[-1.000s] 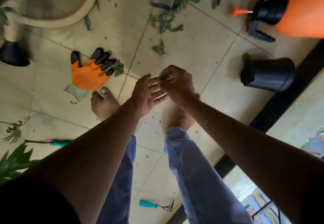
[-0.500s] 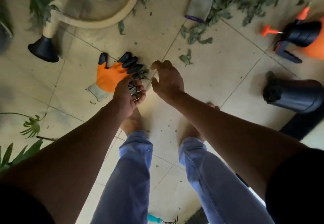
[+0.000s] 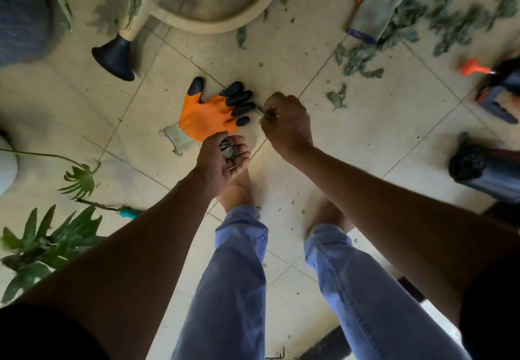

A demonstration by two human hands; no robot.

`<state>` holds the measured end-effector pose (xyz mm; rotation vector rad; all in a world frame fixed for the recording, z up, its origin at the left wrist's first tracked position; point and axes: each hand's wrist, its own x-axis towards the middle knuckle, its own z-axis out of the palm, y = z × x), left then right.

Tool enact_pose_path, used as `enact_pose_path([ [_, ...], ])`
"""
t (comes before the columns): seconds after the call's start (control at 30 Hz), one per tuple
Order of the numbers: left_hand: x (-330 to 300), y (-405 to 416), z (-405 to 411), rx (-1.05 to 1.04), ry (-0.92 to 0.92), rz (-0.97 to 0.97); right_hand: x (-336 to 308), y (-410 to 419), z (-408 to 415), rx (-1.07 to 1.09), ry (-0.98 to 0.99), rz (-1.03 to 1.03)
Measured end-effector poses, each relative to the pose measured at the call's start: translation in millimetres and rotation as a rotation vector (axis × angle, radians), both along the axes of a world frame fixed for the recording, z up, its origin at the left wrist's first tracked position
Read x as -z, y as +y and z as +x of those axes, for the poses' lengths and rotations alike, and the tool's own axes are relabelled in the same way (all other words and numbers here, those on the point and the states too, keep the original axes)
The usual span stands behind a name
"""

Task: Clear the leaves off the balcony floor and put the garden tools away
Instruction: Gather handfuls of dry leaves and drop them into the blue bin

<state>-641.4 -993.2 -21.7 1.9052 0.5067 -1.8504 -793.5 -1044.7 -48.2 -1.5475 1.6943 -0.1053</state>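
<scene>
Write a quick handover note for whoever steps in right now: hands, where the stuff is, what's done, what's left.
Left hand: cupped, holding gathered leaves.
Right hand: pinching leaf bits off the floor beside the orange glove.
Done: one small handful collected.
Left: the big leaf scatter at top right around the grey glove, the single leaf, then the gloves, the teal-handled tool and the sprayer to put away.

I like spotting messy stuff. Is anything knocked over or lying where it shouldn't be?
Yes. A black pot lies tipped on its side at the right. Loose leaves are scattered over the tiles at the top right, and an orange glove lies flat on the floor.
</scene>
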Motion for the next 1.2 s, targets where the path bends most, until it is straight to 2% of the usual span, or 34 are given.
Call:
enact_pose_path([
  [0.13,-8.4,-9.9,-12.7,-0.046,0.019,-0.037,-50.0,20.5,8.3,-0.027,-0.261,-0.044],
  [0.3,-16.5,-18.2,-19.8,-0.215,0.164,-0.105,-75.0,44.4,12.7,-0.106,-0.222,-0.088],
  [0.4,-14.5,-17.5,-23.2,-0.230,0.200,-0.120,-72.6,51.0,11.3,-0.152,-0.170,-0.124],
  [0.57,-10.7,-17.6,-25.1,-0.310,0.231,-0.162,-80.7,53.0,3.8,-0.205,-0.226,-0.259],
  [0.63,-9.1,-19.2,-24.6,-0.323,0.219,-0.123,-81.8,43.2,-9.4,-0.152,-0.171,-0.296],
  [0.73,-3.3,-20.2,-23.7,-0.303,0.228,-0.094,-55.0,20.4,-43.4,-0.043,0.042,-0.315],
  [0.83,4.8,-21.0,-26.3,-0.268,0.227,-0.069,-17.2,-0.2,-79.1,-0.035,0.293,-0.233],
  [0.9,9.2,-22.5,-31.2,-0.244,0.234,-0.072,1.5,-9.9,-96.5,-0.040,0.383,-0.151],
  [1.03,17.7,-26.6,-42.1,-0.201,0.248,-0.082,26.0,-26.3,-108.4,-0.089,0.404,-0.133],
  [1.2,20.2,-33.4,-51.8,-0.224,0.262,-0.070,27.9,-40.0,-103.6,-0.130,0.308,-0.040],
])
